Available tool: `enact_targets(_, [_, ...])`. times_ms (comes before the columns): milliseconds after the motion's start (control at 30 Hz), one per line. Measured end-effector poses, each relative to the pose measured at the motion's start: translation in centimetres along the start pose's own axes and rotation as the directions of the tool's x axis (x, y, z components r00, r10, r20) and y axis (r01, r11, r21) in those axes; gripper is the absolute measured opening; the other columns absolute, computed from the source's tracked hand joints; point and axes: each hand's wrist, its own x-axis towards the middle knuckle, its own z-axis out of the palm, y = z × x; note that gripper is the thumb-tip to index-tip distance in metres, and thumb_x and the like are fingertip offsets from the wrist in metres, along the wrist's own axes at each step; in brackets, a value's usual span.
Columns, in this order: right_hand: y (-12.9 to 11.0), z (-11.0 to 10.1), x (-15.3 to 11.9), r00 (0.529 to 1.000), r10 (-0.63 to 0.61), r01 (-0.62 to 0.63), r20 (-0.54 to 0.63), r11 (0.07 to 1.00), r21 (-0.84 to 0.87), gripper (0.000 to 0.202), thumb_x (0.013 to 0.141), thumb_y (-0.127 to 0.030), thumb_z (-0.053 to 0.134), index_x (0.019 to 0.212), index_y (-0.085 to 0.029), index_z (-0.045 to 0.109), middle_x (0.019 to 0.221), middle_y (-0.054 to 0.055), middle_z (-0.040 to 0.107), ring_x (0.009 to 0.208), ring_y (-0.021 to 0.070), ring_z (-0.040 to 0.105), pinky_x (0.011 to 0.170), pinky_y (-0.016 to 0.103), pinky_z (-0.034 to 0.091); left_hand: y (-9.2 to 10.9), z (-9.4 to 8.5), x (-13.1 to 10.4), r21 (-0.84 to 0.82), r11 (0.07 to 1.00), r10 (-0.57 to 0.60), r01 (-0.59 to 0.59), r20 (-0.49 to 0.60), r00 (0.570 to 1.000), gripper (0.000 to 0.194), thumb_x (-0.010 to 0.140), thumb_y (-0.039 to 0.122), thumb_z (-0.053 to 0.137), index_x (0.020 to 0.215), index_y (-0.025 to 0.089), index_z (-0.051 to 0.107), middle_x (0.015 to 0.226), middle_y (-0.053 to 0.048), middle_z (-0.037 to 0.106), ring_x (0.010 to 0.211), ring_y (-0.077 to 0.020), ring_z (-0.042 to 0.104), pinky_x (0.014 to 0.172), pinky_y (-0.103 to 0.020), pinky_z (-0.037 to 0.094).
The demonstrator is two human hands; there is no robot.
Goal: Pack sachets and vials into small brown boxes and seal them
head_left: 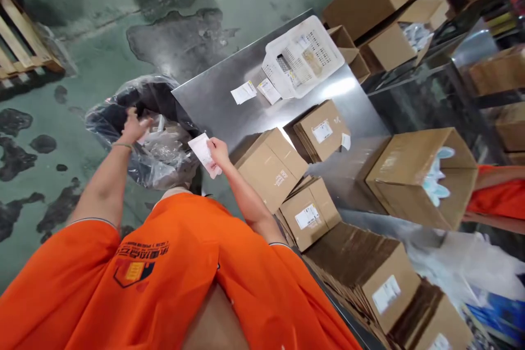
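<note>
Green, dark-stained concrete floor (98, 5) stretches away beyond a shiny grey metal surface (213, 85), where someone in an orange shirt (180, 268) is standing close to where I look on. The right hand (218, 153) has its fingers closed on a white printed paper slip (204, 154), held just off the near corner of the surface. The left hand (135, 127) is over a dark bin lined with clear plastic (102, 117), its fingers spread and open, with crumpled clear and whitish wrapping (168, 145) close by (whether they touch it, I cannot tell). On the surface, a white perforated plastic basket (334, 57) lies near two small batches of white printed papers (243, 92). Nearer the shirt, brown cardboard cartons with white labels (307, 219) run in rows along the edge. Farther right, an open brown cardboard box (396, 164) shows pale blue and white pieces (438, 175) inside, and beside it reaches another person's orange sleeve (498, 197) (the hand is hidden from here).
</note>
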Motion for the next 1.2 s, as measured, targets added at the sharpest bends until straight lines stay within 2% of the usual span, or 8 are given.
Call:
enact_targets(133, [-1.6, -0.4, 1.0, 0.977, -0.095, 0.146, 0.191, 0.951, -0.272, 0.031, 0.101, -0.028, 0.061, 0.072, -0.024, 0.055, 0.072, -0.002, 0.058, 0.077, 0.0183, 0.050, 0.075, 0.027, 0.034, 1.6, 5.7, -3.1, 0.187, 0.972, 0.079, -0.144, 0.321, 0.944, 0.019, 0.104, 0.031, 0.073, 0.115, 0.015, 0.070, 0.149, -0.014, 0.071, 0.154, -0.0288, 0.048, 0.132, -0.054, 0.035])
enact_targets(267, [-2.6, 0.0, 1.8, 0.956, -0.123, 0.207, 0.265, 0.926, -0.316, 0.030, 0.102, -0.029, 0.063, 0.073, -0.024, 0.059, 0.074, -0.001, 0.062, 0.082, 0.0196, 0.055, 0.076, 0.027, 0.034, 2.0, 9.8, -3.5, 0.102, 0.961, 0.121, -0.256, 0.680, 0.723, 0.031, 0.101, 0.046, 0.066, 0.084, 0.021, 0.072, 0.094, -0.007, 0.079, 0.121, -0.0295, 0.069, 0.120, -0.048, 0.049])
enact_targets(400, [-1.8, -0.1, 2.4, 0.986, -0.061, 0.090, 0.153, 0.978, -0.190, 0.030, 0.099, -0.026, 0.058, 0.069, -0.023, 0.052, 0.071, -0.003, 0.055, 0.080, 0.0173, 0.054, 0.075, 0.025, 0.035, -0.4, 8.9, -2.9, 0.224, 0.969, -0.032, -0.105, 0.535, 0.844, 0.040, 0.101, 0.043, 0.057, 0.066, 0.023, 0.055, 0.072, -0.005, 0.065, 0.089, -0.0259, 0.068, 0.098, -0.041, 0.057])
enact_targets(600, [-0.5, 0.2, 3.8, 0.988, 0.103, -0.079, -0.117, 0.977, 0.198, 0.020, 0.103, -0.037, 0.053, 0.087, -0.026, 0.054, 0.080, -0.003, 0.058, 0.085, 0.0170, 0.057, 0.078, 0.023, 0.046, -2.5, 5.5, -3.0, 0.287, 0.958, -0.107, 0.021, 0.285, 0.953, 0.051, 0.093, 0.053, 0.070, 0.122, 0.011, 0.073, 0.130, -0.030, 0.076, 0.138, -0.0471, 0.063, 0.115, -0.061, 0.051])
enact_targets(700, [-0.9, 2.2, 4.3, 0.978, 0.121, -0.047, -0.172, 0.922, 0.385, 0.019, 0.104, -0.044, 0.055, 0.100, -0.026, 0.055, 0.091, 0.000, 0.065, 0.091, 0.0177, 0.062, 0.081, 0.025, 0.052, -1.1, 8.0, -4.7, 0.073, 0.997, -0.015, -0.013, 0.369, 0.929, 0.074, 0.089, 0.060, 0.076, 0.146, 0.013, 0.066, 0.145, -0.026, 0.073, 0.137, -0.0391, 0.067, 0.115, -0.051, 0.055])
enact_targets(833, [-1.5, 3.1, 4.7, 0.969, 0.121, -0.010, -0.216, 0.890, 0.456, 0.028, 0.102, -0.051, 0.062, 0.114, -0.026, 0.056, 0.095, 0.001, 0.067, 0.090, 0.0196, 0.064, 0.081, 0.028, 0.055, 0.0, 11.0, -6.6, -0.106, 0.993, 0.012, 0.053, 0.534, 0.845, 0.054, 0.085, 0.061, 0.079, 0.111, 0.014, 0.077, 0.100, -0.013, 0.082, 0.095, -0.0289, 0.074, 0.089, -0.038, 0.062])
enact_targets(1033, [-3.1, -3.6, 4.4, 0.981, -0.193, 0.189, 0.012, 0.968, 0.168, 0.043, 0.092, -0.031, 0.078, 0.133, -0.022, 0.069, 0.109, 0.003, 0.076, 0.090, 0.0176, 0.067, 0.087, 0.028, 0.053, -0.2, 8.1, -4.3, 0.159, 0.951, 0.122, -0.266, 0.597, 0.793, 0.027, 0.092, 0.041, 0.065, 0.075, 0.021, 0.073, 0.069, -0.004, 0.071, 0.073, -0.0233, 0.062, 0.098, -0.045, 0.056])
enact_targets(1200, [-4.7, -5.7, 2.6, 0.919, -0.291, 0.357, 0.267, 0.902, -0.244, 0.014, 0.094, -0.018, 0.070, 0.093, -0.021, 0.084, 0.094, 0.001, 0.080, 0.093, 0.0179, 0.068, 0.080, 0.026, 0.042, 0.6, 6.1, -2.2, 0.155, 0.898, 0.211, -0.413, 0.670, 0.711, 0.038, 0.091, 0.048, 0.065, 0.061, 0.024, 0.061, 0.062, -0.004, 0.064, 0.069, -0.0219, 0.057, 0.094, -0.043, 0.054])
